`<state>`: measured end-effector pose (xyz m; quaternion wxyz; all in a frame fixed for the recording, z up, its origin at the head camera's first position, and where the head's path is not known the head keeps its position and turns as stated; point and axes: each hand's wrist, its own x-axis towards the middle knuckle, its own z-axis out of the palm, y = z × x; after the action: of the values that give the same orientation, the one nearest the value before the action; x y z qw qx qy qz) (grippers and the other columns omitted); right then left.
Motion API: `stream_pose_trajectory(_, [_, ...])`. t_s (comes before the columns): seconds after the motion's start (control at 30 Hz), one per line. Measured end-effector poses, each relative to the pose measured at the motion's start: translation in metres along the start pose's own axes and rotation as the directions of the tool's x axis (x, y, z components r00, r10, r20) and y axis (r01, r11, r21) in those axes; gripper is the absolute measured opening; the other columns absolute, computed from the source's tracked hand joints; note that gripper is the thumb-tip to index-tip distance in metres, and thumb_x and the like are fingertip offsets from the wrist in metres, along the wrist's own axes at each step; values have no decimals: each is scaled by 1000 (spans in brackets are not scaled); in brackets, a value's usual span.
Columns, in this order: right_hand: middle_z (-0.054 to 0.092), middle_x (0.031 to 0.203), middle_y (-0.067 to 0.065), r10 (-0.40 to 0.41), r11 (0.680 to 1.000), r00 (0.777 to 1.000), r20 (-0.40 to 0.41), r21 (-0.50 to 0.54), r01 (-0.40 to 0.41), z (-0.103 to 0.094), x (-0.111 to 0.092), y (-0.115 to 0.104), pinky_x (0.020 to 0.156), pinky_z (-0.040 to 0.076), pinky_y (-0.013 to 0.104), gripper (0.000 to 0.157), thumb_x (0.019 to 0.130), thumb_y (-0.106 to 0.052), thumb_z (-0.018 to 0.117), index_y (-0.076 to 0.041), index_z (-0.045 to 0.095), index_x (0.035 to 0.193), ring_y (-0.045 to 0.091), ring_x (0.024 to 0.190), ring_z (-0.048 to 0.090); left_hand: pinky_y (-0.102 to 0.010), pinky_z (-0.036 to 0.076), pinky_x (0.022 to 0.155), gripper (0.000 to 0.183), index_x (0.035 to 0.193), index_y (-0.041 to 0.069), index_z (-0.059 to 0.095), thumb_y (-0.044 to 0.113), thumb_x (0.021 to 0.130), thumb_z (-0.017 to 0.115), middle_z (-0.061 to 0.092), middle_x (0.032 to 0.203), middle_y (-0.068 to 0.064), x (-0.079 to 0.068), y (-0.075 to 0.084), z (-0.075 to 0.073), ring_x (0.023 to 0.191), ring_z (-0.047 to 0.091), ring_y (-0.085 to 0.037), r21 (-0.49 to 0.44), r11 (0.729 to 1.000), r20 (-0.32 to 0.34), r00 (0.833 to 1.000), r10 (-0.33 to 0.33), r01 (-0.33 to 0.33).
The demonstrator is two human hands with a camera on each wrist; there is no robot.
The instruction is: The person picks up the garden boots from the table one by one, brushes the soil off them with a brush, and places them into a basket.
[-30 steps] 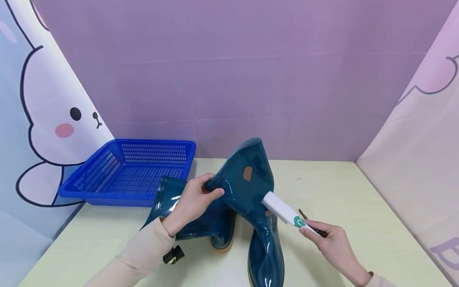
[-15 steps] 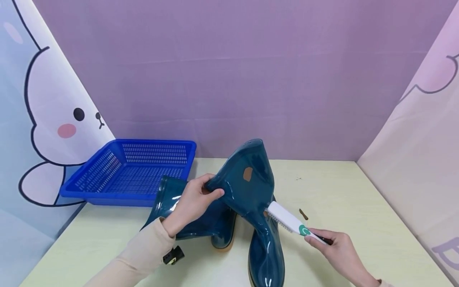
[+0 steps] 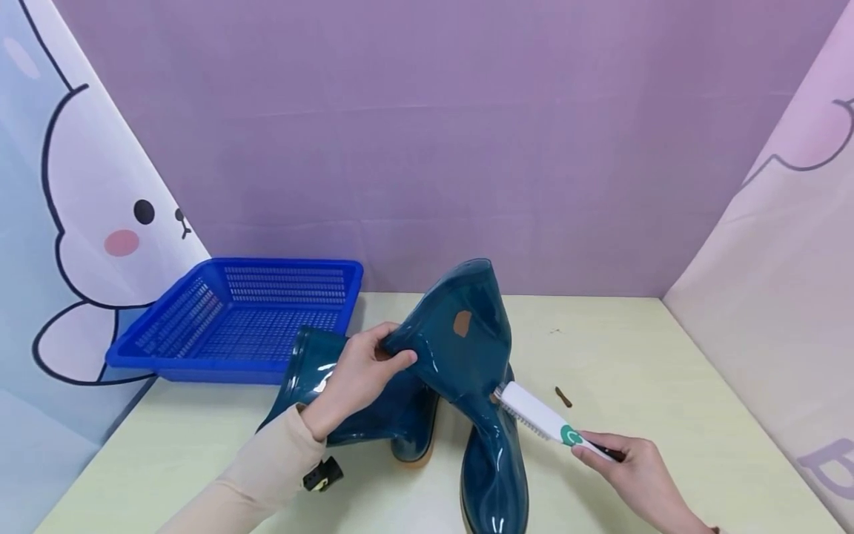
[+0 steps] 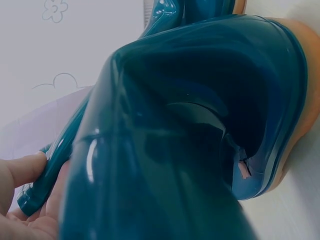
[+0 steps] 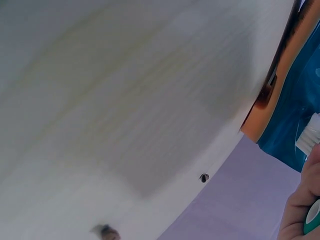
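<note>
My left hand point(image 3: 356, 378) pinches the upper edge of a glossy dark teal rain boot point(image 3: 460, 363), its shaft bent and leaning. A brown patch point(image 3: 462, 323) marks that shaft. In my right hand point(image 3: 634, 467) is a scrub brush point(image 3: 537, 411) with a white back, green mark and dark handle end. Its bristles are against the boot near the ankle, beside a smaller brown spot. The matching boot point(image 3: 394, 404) lies on its side under my left forearm and fills much of the left wrist view, tan sole point(image 4: 300, 75) outward. The right wrist view catches the white bristles point(image 5: 309, 135) beside the boot.
A blue plastic basket point(image 3: 167, 365) stands at the back left of the pale table point(image 3: 620, 356). Right of the brush lies a small brown strip point(image 3: 563, 397), with tiny dark specks farther back. A purple cloth point(image 3: 467, 148) hangs behind the table.
The brush and my right hand have moved slightly down and right along the boot, uncovering the brown strip on the table. My left hand keeps its grip in the same place.
</note>
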<state>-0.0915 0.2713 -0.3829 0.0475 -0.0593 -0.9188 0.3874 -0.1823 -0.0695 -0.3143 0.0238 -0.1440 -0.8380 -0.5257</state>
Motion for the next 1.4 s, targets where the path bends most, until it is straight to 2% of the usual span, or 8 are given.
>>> stream_pose_trajectory(0.13, [70,95,7,15,1000,1000,13,0,-15,-2,0,0,45,36,19,27,76,-28,72,-13,72,98,1,60,46,-27,50,67,27,111,11,61,15,84,64,66,94,-6,0,1,0,69,55,-16,-3,1000,1,1000,-2,2])
stream_pose_trajectory(0.33, [70,94,6,31,999,999,11,-11,-31,-4,-1,0,46,37,19,28,75,-28,72,-12,71,98,1,61,47,-27,50,68,27,111,11,61,15,84,64,65,93,-6,1,1,0,69,54,-15,-5,1000,2,1000,6,-6])
stream_pose_trajectory(0.7, [70,94,5,0,1000,1000,-12,-1,0,-17,2,-6,48,38,20,31,79,-30,69,-11,70,102,1,61,46,-25,48,65,27,110,11,61,16,84,64,65,93,-6,0,0,0,68,54,-15,-9,1000,0,1000,4,-4])
stream_pose_trajectory(0.97, [70,90,6,18,994,1000,-22,105,-15,1,13,-20,45,39,21,34,79,-28,69,-7,68,106,5,56,48,-27,51,68,27,110,12,62,15,84,64,66,94,-5,0,0,1,71,56,-17,-22,1000,-6,1000,2,-2])
stream_pose_trajectory(1.17, [69,99,10,52,995,999,15,83,-53,7,13,-19,49,41,20,35,78,-29,70,-8,69,106,4,62,51,-28,52,70,27,111,13,61,15,84,64,66,93,-4,0,-3,0,72,57,-18,-13,1000,-7,1000,-14,13])
stream_pose_trajectory(1.3, [69,100,8,62,995,997,36,70,-64,8,11,-10,57,45,19,33,77,-29,71,-10,69,104,0,72,56,-28,51,68,27,110,12,61,15,84,64,65,91,-4,1,-3,-2,70,56,-17,4,1000,-6,1000,-15,15])
stream_pose_trajectory(1.4, [69,99,8,52,996,998,42,64,-55,9,11,-6,57,46,19,33,77,-30,71,-10,70,103,-1,73,57,-27,50,67,27,110,11,61,15,84,64,64,90,-5,1,-4,-4,69,55,-16,13,1000,-1,1000,-9,9])
